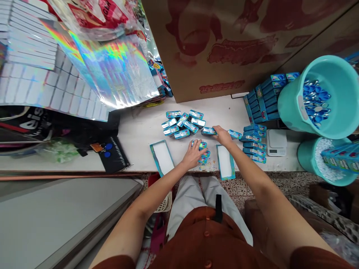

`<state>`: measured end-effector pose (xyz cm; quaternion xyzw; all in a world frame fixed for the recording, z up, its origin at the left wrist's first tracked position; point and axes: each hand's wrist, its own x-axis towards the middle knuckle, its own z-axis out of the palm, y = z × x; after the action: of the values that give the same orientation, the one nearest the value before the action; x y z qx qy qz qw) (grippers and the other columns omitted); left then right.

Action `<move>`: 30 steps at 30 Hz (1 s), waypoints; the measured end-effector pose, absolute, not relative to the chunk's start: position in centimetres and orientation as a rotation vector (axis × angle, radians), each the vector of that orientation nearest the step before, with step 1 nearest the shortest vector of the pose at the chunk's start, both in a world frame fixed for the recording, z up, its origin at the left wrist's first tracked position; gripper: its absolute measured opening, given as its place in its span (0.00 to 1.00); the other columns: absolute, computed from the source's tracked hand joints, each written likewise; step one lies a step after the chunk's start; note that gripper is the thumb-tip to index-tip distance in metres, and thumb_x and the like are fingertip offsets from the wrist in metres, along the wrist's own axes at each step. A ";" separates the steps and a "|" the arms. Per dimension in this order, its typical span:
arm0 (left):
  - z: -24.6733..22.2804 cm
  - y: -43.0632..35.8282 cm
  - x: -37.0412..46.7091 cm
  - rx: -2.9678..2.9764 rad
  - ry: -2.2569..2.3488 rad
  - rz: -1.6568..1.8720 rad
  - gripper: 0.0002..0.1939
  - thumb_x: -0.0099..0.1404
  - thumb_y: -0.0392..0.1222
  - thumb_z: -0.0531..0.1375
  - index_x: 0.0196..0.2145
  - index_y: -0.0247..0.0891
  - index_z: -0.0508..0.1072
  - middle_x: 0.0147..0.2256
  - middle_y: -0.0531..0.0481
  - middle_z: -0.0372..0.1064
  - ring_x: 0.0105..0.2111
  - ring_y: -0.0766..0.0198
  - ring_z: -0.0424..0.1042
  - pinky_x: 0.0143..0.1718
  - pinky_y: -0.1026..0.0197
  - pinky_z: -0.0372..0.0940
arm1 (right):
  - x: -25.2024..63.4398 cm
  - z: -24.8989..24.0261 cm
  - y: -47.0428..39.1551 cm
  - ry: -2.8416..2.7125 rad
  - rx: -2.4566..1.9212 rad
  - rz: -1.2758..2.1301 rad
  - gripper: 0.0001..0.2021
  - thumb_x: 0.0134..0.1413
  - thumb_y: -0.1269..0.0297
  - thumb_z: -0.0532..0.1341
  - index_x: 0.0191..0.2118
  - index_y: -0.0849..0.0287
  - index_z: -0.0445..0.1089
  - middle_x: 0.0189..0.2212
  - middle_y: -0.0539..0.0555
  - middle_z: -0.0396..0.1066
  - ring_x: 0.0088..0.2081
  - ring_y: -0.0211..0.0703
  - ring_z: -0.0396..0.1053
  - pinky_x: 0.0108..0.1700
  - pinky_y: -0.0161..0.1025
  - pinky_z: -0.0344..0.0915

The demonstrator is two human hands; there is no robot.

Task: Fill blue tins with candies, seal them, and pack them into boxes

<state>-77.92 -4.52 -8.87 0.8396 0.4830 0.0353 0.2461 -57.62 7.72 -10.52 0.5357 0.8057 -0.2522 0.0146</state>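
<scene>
Several small blue boxes with shiny tops (182, 133) stand in a loose group on the white tabletop. My left hand (193, 154) rests with bent fingers over a short row of the same boxes (203, 160) near the front edge. Further right, my right hand (223, 135) has its fingers closed on the end of a blue box (208, 131). Another blue box (235, 134) lies just right of that hand. Two open, shallow blue trays with white insides lie at the front, a left one (163, 157) and a right one (225, 162).
Stacked blue boxes (254, 143) stand right, beside a white scale (276, 142). Two turquoise buckets, an upper one (336, 112) and a lower one (307, 157), are at the far right. A cardboard box (224, 48) rises behind. Shiny sheets (117, 71) and a black pouch (113, 155) lie left.
</scene>
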 end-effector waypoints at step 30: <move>-13.2 -7.9 -80.3 1.404 1.502 0.994 0.47 0.59 0.65 0.56 0.66 0.36 0.45 0.66 0.32 0.40 0.66 0.46 0.41 0.64 0.42 0.42 | -60.2 -14.6 -0.8 1.811 2.408 -2.524 0.22 0.58 0.54 0.53 0.57 0.54 0.63 0.57 0.55 0.64 0.59 0.44 0.61 0.64 0.49 0.52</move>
<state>-80.30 -7.91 -13.22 0.5592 0.5980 0.3959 0.4159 -60.17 -0.80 -14.64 0.5657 0.4253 -0.5929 -0.3843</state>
